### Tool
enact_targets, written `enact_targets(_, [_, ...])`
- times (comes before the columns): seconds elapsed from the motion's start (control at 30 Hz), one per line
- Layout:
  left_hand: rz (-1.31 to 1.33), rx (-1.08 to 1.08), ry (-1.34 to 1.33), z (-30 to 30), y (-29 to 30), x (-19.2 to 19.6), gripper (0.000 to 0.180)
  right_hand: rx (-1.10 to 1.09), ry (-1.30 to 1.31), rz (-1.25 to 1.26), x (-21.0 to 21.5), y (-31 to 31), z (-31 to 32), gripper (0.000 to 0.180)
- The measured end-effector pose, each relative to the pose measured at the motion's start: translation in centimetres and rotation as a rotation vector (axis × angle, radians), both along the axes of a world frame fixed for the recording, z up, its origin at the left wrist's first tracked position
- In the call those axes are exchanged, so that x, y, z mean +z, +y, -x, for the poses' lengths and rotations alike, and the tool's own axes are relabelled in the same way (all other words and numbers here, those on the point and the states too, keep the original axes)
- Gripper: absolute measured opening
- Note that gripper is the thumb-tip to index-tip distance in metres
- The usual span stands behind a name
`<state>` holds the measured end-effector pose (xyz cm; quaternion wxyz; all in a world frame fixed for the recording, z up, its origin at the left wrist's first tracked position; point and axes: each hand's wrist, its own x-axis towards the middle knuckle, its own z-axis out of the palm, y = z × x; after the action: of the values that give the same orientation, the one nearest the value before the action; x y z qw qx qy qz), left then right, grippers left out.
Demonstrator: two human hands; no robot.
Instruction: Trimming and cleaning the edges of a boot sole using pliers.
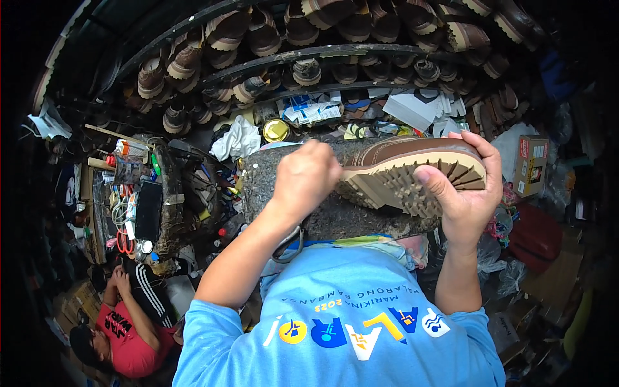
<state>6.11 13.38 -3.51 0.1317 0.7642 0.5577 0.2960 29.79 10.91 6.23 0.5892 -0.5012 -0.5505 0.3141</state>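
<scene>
Shoe (412, 171) sits on its side atop a grey, speckled pad (335, 216) in front of the person's chest, its tan lugged sole facing the camera and its brown upper turned away. The right hand (467, 187) wraps the toe end: fingers curl over the far edge of the upper, and the thumb presses flat on the sole's tread, so the grip is closed firmly around the shoe. The left hand (306, 177) is balled into a tight fist at the heel end, knuckles up, touching or just beside the heel; whether it holds a small tool inside the fist cannot be told.

The sole shows deep angled lugs at the toe and blocky cleats along the middle, with a pale welt running between sole and brown upper.

The pad's edges reach a little past the shoe on the left and below. Just beyond it lie a white cloth (238, 138), a round brass tin (275, 130) and scattered papers. Curved racks (361, 51) packed with brown shoes arch overhead. At the left stands a crowded table (138, 200) of tools, and a seated person in a red shirt (129, 335) is lower left, well apart from the hands.
</scene>
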Motion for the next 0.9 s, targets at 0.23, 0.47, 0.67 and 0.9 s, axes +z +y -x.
enact_targets(0.23, [0.095, -0.218, -0.31, 0.1, -1.2, 1.1, 0.012, -0.003, 0.0, 0.026, -0.5, 0.6, -1.5, 0.066])
enact_targets(0.47, [-0.059, -0.333, -0.025, -1.4, -0.4, 1.0, 0.011, -0.008, -0.009, 0.022, -0.7, 0.8, -1.4, 0.067])
enact_targets(0.67, [0.28, -0.082, -0.295, 0.8, -1.2, 0.1, 0.014, -0.02, 0.014, 0.019, -1.0, 0.5, -1.8, 0.069])
enact_targets(0.9, [0.067, -0.228, -0.24, 0.1, -2.7, 0.0, 0.014, -0.014, 0.015, 0.006, -1.0, 0.3, -1.8, 0.072])
